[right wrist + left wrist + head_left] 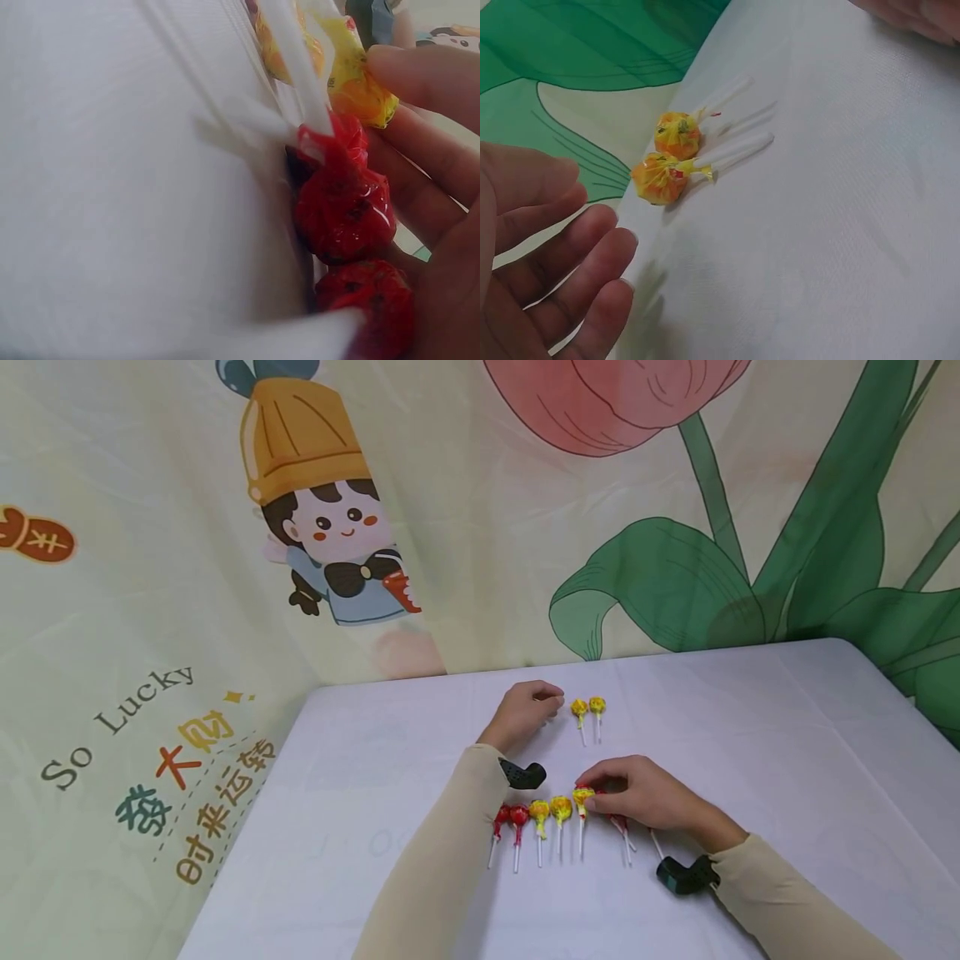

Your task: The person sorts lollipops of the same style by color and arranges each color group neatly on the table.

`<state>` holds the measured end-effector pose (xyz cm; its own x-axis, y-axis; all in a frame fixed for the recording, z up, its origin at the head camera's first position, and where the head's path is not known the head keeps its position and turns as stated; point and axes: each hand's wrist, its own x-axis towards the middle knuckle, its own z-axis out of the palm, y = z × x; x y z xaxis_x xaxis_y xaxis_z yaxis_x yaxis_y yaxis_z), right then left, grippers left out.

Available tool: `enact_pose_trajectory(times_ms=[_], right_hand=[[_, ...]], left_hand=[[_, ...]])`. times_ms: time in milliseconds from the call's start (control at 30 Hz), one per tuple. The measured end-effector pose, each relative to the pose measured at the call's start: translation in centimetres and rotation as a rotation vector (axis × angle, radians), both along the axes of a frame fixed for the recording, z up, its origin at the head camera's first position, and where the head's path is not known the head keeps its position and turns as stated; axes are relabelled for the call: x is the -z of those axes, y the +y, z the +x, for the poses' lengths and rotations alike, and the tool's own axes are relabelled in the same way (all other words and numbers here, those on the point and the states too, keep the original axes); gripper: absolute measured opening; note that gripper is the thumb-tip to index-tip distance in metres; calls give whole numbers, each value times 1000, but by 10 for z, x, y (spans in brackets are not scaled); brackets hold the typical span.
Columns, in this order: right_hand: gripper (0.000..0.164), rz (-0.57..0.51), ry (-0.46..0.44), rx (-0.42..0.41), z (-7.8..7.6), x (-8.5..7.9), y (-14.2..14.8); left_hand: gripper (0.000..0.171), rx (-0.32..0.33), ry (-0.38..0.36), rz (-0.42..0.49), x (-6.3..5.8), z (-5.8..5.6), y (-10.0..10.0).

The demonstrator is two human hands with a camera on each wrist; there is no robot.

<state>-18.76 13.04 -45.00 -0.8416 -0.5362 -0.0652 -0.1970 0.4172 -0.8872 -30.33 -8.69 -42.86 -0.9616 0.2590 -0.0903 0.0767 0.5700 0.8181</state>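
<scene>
My right hand (641, 789) pinches a yellow-wrapped lollipop (582, 797) by its candy end, its white stick pointing towards me. In the right wrist view, thumb and fingers meet on the yellow wrapper (360, 90), with red-wrapped lollipops (349, 214) beneath the palm. To the left in the same row lie two yellow lollipops (561, 808) and two red lollipops (519, 815). My left hand (527, 710) hovers farther back with loosely bent fingers, holding nothing. Just right of it, two yellow lollipops (660, 178) lie side by side on the white cloth.
A white cloth (787, 760) covers the table. Behind it hangs a printed backdrop (480, 527) with a cartoon child and a large tulip. Black wrist cameras (686, 875) sit on both sleeves, and the left forearm passes beside the row's left end.
</scene>
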Motion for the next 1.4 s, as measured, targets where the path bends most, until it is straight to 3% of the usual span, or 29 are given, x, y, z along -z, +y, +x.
enact_pose_trajectory(times_ms=[267, 700, 1167, 1400], right_hand=[[28, -16, -20, 11, 0, -2, 0], [34, -23, 39, 103, -1, 1, 0], [40, -54, 47, 160, -1, -4, 2], [39, -68, 48, 185, -2, -5, 5]], left_hand=[[33, 19, 8, -17, -11, 9, -8], [33, 64, 26, 82, -17, 35, -26], [32, 34, 39, 93, -11, 68, -46], [31, 19, 29, 57, -7, 84, -48]])
